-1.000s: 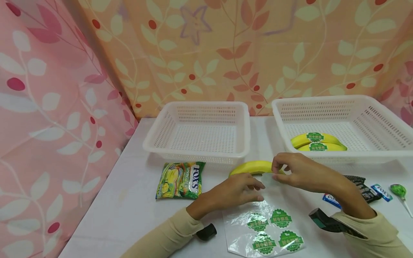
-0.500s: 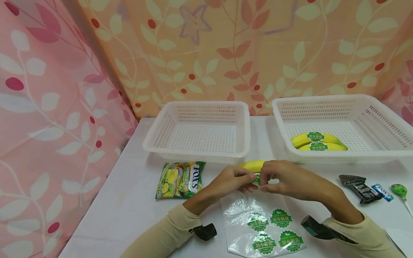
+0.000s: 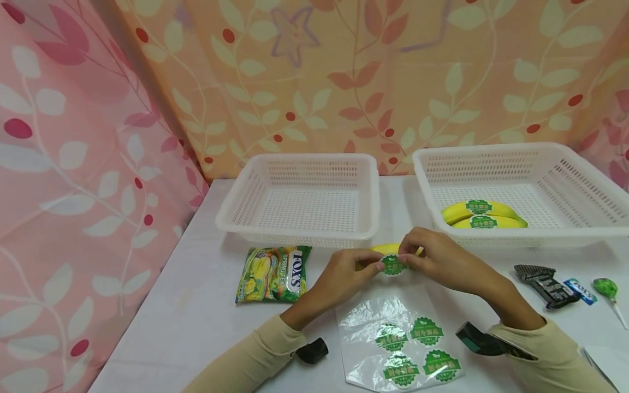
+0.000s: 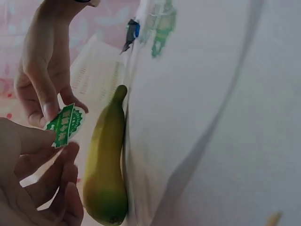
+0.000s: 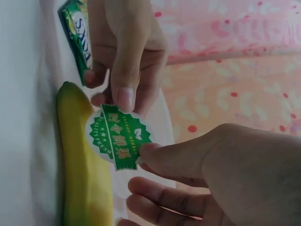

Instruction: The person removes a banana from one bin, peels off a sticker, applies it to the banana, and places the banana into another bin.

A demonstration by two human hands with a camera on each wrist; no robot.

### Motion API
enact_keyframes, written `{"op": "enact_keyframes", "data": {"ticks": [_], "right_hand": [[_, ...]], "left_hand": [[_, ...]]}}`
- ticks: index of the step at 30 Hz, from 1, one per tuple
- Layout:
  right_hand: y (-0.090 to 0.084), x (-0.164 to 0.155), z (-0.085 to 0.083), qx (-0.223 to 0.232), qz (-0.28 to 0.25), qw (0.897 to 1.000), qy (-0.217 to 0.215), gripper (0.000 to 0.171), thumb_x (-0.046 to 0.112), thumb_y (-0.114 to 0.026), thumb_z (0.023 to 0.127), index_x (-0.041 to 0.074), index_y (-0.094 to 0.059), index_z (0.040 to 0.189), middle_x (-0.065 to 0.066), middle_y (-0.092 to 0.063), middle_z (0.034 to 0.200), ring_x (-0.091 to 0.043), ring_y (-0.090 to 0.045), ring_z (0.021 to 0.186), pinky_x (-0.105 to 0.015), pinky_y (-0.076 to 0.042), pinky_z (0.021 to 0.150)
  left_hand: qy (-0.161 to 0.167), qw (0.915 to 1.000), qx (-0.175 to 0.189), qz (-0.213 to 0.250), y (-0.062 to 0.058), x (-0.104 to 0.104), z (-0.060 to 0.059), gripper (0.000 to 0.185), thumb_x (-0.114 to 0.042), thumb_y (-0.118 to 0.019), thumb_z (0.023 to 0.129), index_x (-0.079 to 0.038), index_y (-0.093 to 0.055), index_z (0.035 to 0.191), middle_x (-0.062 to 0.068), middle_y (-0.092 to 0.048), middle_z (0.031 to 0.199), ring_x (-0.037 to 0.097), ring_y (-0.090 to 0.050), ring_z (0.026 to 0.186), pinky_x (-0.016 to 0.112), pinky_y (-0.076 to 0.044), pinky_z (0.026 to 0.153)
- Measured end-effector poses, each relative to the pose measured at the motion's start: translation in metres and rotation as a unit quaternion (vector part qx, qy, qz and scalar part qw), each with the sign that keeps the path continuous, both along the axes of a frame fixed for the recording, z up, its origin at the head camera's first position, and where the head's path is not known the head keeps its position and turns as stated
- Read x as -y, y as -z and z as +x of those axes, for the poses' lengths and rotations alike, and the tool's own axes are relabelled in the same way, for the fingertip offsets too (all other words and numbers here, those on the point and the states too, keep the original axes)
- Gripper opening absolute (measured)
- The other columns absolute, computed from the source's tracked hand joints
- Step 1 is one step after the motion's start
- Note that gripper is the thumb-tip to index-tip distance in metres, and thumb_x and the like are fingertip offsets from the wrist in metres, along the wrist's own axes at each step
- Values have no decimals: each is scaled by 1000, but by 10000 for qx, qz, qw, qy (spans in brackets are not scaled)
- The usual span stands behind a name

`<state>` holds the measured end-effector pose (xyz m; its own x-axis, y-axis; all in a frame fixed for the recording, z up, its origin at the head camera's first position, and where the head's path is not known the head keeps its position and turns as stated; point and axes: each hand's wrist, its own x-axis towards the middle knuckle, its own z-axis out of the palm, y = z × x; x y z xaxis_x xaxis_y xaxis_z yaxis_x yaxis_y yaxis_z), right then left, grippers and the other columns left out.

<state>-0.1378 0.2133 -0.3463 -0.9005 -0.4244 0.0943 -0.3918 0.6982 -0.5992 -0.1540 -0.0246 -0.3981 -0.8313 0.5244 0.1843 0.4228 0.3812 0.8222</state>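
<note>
Both hands pinch a green and white round sticker [image 5: 121, 137] by its opposite edges, thumbs on its printed face. My left hand [image 3: 346, 274] holds its left side and my right hand [image 3: 434, 259] its right side. Just beyond the sticker lies a yellow banana [image 4: 106, 165] on the white table, partly hidden by the hands in the head view. Its skin shows no sticker in either wrist view. Nearer the body lies a clear plastic sheet [image 3: 361, 333] with several more green stickers [image 3: 426, 331] on it.
A white basket [image 3: 366, 210] stands at back left; another basket [image 3: 580, 234] at back right holds two stickered bananas [image 3: 484, 210]. A Fox's candy bag [image 3: 272, 274] lies left. To the right are a black wrapped snack [image 3: 550, 286], a small blue packet [image 3: 581, 291] and a lollipop [image 3: 606, 289].
The right hand has come left from above the banana to join the left hand. The sticker has turned so its printed face shows, stretched between both hands.
</note>
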Motion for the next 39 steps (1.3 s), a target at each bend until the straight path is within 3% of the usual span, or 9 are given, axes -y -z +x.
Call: {"op": "enact_keyframes", "data": {"ticks": [3, 6, 9, 14, 21, 29, 39], "right_hand": [[5, -1, -3, 78, -107, 9998, 175, 7, 15, -74, 100, 16, -69, 95, -2, -66, 108, -25, -62, 104, -50, -56, 93], [11, 0, -6, 304, -191, 9988, 331, 7, 14, -70, 102, 14, -66, 96, -9, -65, 116, -33, -59, 112, -62, -50, 102], [16, -1, -9, 443, -245, 9979, 410, 6, 12, -68, 103, 12, -65, 97, -11, -65, 117, -36, -59, 115, -63, -48, 104], [21, -3, -14, 624, -311, 9964, 485, 5, 12, -65, 104, 10, -66, 100, -9, -69, 115, -36, -64, 118, -53, -54, 96], [24, 0, -15, 866, -244, 9950, 443, 7, 17, -67, 105, 14, -68, 98, -7, -70, 111, -28, -63, 107, -38, -51, 81], [27, 6, -13, 822, -352, 9956, 266, 8, 17, -67, 104, 14, -69, 97, -4, -69, 103, -24, -60, 99, -36, -49, 79], [30, 9, -12, 796, -362, 9959, 240, 7, 18, -69, 103, 14, -67, 97, -3, -70, 103, -24, -63, 101, -36, -50, 81]], "left_hand": [[-112, 9968, -639, -469, 0, -1, 0, 31, -22, -74, 101, -9, -76, 129, 3, -76, 125, 14, -65, 111, 28, -51, 95], [-80, 9905, -1046, -894, -1, -2, 0, 42, -24, -76, 100, -8, -70, 139, 5, -70, 139, 22, -61, 125, 34, -49, 103], [26, 9866, -1153, -1152, -1, -2, 1, 53, -24, -77, 100, -8, -62, 148, 5, -65, 148, 25, -57, 132, 38, -47, 108], [78, 9799, -1406, -1416, -1, -1, 0, 53, -25, -77, 100, -9, -61, 148, 7, -67, 142, 24, -59, 129, 43, -41, 112], [-102, 9801, -1217, -1567, -2, -1, 1, 52, -26, -78, 99, -13, -63, 147, 9, -65, 137, 23, -59, 123, 41, -46, 102], [-187, 9768, -1067, -1846, 1, 2, 1, 54, -34, -79, 98, -17, -63, 147, 5, -65, 134, 18, -59, 118, 38, -45, 95], [-268, 9693, -1311, -2060, 5, 4, -1, 48, -36, -79, 97, -18, -68, 140, 2, -70, 123, 18, -61, 108, 35, -48, 89]]}}
